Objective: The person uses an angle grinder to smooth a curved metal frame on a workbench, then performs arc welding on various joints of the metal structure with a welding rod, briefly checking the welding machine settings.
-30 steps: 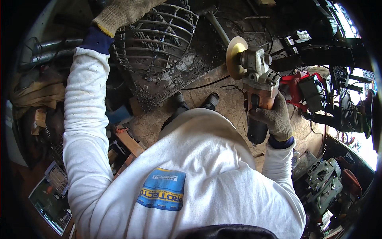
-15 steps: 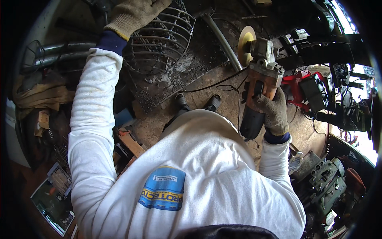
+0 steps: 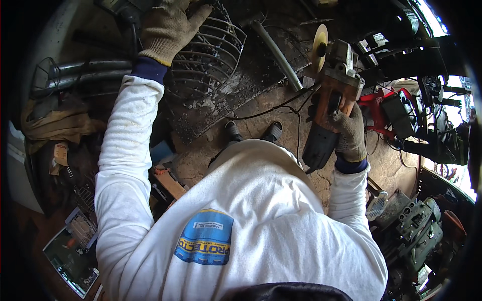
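Note:
In my right hand, gloved, is an orange and black angle grinder, gripped round its body. The grinder's head points away from me and its pale yellow disc stands on edge, apart from any metal. My left hand, also gloved, reaches far to the upper left with its thumb spread. It lies at the left edge of a rounded cage of curved metal bars. The fingertips run to the picture's top edge, and whether they touch the bars is hidden. A dark cord runs near the grinder.
A metal tube lies on the dark, debris-strewn work surface. My sandalled feet stand on the floor before it. To the right are a red-framed machine and a grey-green machine. Pipes, cloth and boxes crowd the left.
The grinder has shifted slightly right and away from me, and its disc now shows narrower. My left hand has moved a little right, its thumb now more spread.

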Available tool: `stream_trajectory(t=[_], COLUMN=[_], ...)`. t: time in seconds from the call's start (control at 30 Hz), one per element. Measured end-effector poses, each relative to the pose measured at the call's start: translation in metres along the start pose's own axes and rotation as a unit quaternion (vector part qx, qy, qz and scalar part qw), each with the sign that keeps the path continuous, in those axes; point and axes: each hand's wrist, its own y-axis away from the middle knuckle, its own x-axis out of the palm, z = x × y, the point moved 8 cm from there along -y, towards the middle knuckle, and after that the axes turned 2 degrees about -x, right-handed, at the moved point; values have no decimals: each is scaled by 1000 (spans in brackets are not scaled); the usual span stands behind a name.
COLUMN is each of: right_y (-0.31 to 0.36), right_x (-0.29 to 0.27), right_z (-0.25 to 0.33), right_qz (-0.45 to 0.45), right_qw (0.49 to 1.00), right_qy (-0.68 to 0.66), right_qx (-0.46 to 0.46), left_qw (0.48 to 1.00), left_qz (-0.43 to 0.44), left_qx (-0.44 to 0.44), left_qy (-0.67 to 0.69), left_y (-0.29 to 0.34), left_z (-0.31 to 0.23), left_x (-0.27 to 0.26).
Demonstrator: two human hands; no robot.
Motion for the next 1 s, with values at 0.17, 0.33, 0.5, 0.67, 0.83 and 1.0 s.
stream_trajectory(t=[0.17,0.33,0.5,0.67,0.83,1.0], right_y=[-13,-25,-54,-84,-115,-116], right_x=[-26,-21,22,50,47,48], right_z=[-6,23,65,75,74,83], right_qz=[14,12,96,186,173,-66], right_qw=[1000,996,966,938,957,932], right_qy=[10,-50,-202,-272,-224,348], right_qx=[-1,-79,-128,-111,-65,-71], left_qw=[990,985,859,470,537,966], left_qz=[54,142,261,297,241,79], left_qx=[107,-13,137,-201,-208,-70], left_qy=[-67,102,419,807,781,237], left_y=[-8,31,88,74,52,45], left_z=[20,-19,-176,-220,-219,-196], left_x=[-36,-16,16,77,91,118])
